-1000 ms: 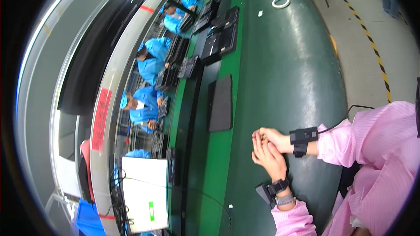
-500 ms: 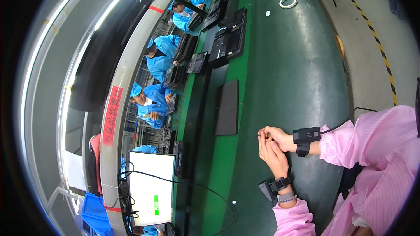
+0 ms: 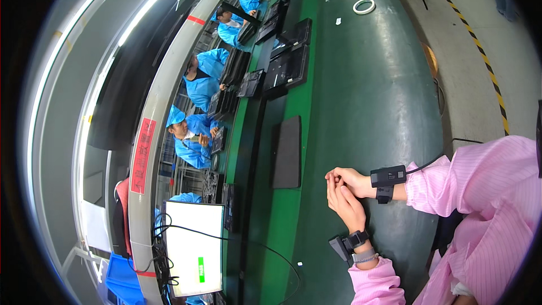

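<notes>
My left hand (image 3: 345, 206) and my right hand (image 3: 354, 182) rest against each other above the green tabletop (image 3: 372, 107). The left fingers are stretched out side by side, their tips touching the right hand. Curled fingers close the right hand; whatever lies inside it, if anything, is hidden. Each wrist wears a strapped black device, and a cable runs from the right-hand device (image 3: 388, 176) toward the pink sleeve. Beyond the hands, a dark flat pad (image 3: 287, 152) lies on the bench.
A lit monitor (image 3: 195, 248) with trailing black cables stands at lower left. Black device housings (image 3: 288, 68) line the far side, where several people in blue work. White tape rolls (image 3: 364, 6) lie at the table's top end. A striped floor line (image 3: 480, 51) runs along the right.
The view has shifted slightly, so the pad and tape rolls appear a little further left and lower. My hands stay together in nearly the same pose.
</notes>
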`<action>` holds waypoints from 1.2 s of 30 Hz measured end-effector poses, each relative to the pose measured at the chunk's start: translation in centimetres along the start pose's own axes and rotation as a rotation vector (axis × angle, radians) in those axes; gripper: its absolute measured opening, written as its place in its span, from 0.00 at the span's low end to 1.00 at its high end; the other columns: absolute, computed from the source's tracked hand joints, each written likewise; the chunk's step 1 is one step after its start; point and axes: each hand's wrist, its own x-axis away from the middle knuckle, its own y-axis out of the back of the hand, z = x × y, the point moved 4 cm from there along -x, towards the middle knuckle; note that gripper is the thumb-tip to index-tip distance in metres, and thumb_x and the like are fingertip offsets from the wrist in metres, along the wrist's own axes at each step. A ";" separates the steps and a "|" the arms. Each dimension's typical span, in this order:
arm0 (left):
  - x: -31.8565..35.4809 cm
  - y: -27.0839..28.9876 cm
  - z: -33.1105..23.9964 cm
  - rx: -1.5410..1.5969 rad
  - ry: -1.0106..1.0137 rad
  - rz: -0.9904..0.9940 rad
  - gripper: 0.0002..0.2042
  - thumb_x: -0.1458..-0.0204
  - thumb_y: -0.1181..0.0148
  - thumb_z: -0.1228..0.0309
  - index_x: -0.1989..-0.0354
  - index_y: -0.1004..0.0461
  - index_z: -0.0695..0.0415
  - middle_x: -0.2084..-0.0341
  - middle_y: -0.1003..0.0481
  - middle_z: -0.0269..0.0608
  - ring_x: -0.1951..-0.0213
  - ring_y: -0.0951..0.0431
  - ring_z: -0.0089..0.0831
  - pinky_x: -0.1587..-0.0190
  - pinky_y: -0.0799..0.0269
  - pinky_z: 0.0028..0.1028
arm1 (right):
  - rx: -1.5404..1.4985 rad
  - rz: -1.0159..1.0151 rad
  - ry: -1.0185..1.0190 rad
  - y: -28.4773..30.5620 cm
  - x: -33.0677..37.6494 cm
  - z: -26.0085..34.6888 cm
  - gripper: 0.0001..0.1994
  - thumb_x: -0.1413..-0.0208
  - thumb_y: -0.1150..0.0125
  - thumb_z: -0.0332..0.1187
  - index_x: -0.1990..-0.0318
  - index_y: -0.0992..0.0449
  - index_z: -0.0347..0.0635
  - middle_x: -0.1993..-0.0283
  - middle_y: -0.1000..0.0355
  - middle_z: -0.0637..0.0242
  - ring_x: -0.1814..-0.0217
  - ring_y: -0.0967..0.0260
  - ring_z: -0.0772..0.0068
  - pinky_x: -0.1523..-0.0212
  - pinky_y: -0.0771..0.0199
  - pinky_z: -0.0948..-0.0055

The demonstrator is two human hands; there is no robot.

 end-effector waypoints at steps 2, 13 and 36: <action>-0.2 0.4 -0.2 0.036 -0.005 -0.026 0.18 0.38 0.62 0.64 0.49 0.31 0.63 0.43 0.36 0.50 0.42 0.37 0.44 0.42 0.43 0.38 | 0.053 0.015 0.036 -0.6 0.3 0.4 0.08 0.47 0.54 0.32 0.64 0.29 0.41 0.68 0.36 0.71 0.69 0.40 0.78 0.67 0.34 0.75; -7.3 3.3 -2.7 -0.307 -0.087 -0.384 0.15 0.41 0.56 0.66 0.52 0.31 0.60 0.44 0.35 0.46 0.41 0.39 0.41 0.39 0.52 0.41 | 0.970 -0.009 0.872 1.5 -0.6 23.9 0.10 0.49 0.46 0.32 0.60 0.27 0.39 0.67 0.31 0.71 0.72 0.38 0.81 0.73 0.33 0.76; -29.7 -15.5 10.3 0.542 0.594 -0.048 0.34 0.39 0.63 0.49 0.36 0.55 0.66 0.38 0.48 0.61 0.37 0.44 0.48 0.38 0.46 0.37 | 0.936 -0.433 0.525 11.4 -33.0 44.1 0.19 0.48 0.54 0.25 0.46 0.40 0.42 0.75 0.34 0.65 0.82 0.38 0.75 0.83 0.35 0.73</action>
